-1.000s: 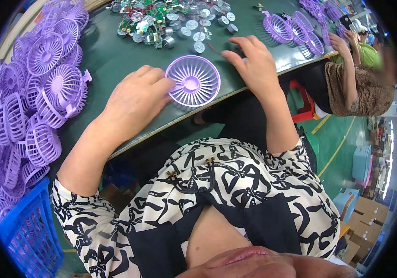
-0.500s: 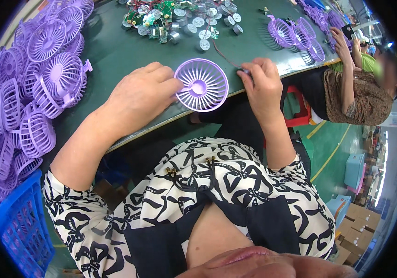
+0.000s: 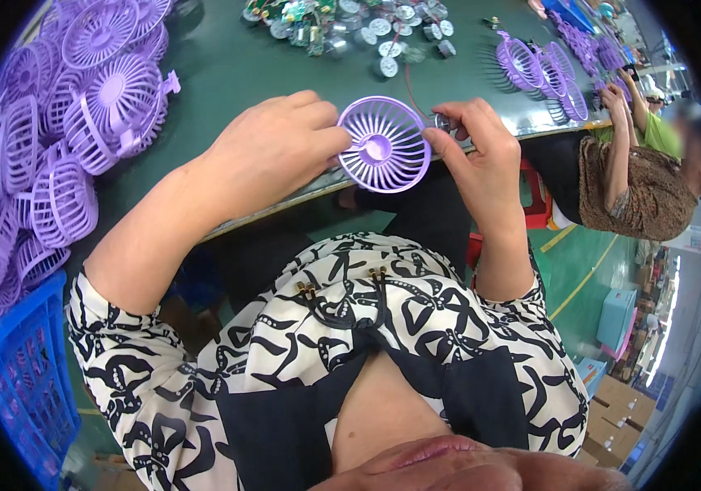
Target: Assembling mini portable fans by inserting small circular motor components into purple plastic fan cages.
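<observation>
My left hand (image 3: pixel 285 147) pinches the left rim of a purple round fan cage (image 3: pixel 376 148), a slotted bowl with a small cup at its middle, whose hollow side faces me. To the right of the cage, my right hand (image 3: pixel 477 143) grips a small silvery motor (image 3: pixel 443 123) between thumb and fingers. A thin red wire (image 3: pixel 410 86) runs from near this motor up toward the pile of motors with circuit boards (image 3: pixel 379 29) at the far side of the green table (image 3: pixel 227 90). Part of the motor is hidden by my fingers.
Purple fan cages (image 3: pixel 64 131) are heaped at the left, above a blue plastic basket (image 3: pixel 31 376). More purple cages (image 3: pixel 543 74) lie at the far right of the table. A co-worker (image 3: pixel 641 184) sits beyond them, near a red stool (image 3: pixel 536 196). Cardboard boxes (image 3: pixel 619 413) stand on the floor.
In the picture, both hands and the cage sit farther right, as the view has shifted. The motor now shows between my right fingers, where it was mostly hidden.
</observation>
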{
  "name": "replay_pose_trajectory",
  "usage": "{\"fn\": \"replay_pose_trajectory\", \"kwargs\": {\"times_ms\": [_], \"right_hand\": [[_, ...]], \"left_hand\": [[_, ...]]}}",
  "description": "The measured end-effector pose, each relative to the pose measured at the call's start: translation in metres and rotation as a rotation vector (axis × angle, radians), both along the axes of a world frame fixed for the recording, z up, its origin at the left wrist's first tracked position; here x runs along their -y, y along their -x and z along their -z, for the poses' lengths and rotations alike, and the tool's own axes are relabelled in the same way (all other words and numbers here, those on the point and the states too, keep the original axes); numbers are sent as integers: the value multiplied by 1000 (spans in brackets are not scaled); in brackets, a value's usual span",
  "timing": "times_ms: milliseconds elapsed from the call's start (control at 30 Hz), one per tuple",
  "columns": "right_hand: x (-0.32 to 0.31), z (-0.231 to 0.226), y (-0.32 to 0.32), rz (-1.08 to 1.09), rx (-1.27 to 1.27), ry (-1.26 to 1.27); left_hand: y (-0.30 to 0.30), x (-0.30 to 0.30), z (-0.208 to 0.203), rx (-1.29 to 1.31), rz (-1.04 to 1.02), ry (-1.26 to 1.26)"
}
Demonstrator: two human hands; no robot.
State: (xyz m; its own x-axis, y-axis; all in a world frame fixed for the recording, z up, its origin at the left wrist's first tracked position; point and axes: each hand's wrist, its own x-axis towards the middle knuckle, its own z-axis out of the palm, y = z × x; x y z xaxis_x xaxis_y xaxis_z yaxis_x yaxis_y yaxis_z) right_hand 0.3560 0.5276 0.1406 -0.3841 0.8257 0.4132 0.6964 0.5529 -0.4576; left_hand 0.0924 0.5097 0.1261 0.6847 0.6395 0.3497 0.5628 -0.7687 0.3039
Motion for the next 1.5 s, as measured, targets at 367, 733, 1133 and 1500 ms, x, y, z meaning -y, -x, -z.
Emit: {"fn": "replay_pose_trajectory", "kwargs": {"times_ms": [367,733,1133,1500], "right_hand": [[-1,-11,28,-399,311,-65],[-2,-17,31,-371,489,-41],[14,27,4,-450,248,-227],[-16,50,-26,-138,-110,-228]], "left_hand": [[-1,3,5,-17,-12,-5],[-2,0,8,-4,-10,-52],[7,-4,0,1,80,18],[66,-47,-14,-531,-1053,-393]]}}
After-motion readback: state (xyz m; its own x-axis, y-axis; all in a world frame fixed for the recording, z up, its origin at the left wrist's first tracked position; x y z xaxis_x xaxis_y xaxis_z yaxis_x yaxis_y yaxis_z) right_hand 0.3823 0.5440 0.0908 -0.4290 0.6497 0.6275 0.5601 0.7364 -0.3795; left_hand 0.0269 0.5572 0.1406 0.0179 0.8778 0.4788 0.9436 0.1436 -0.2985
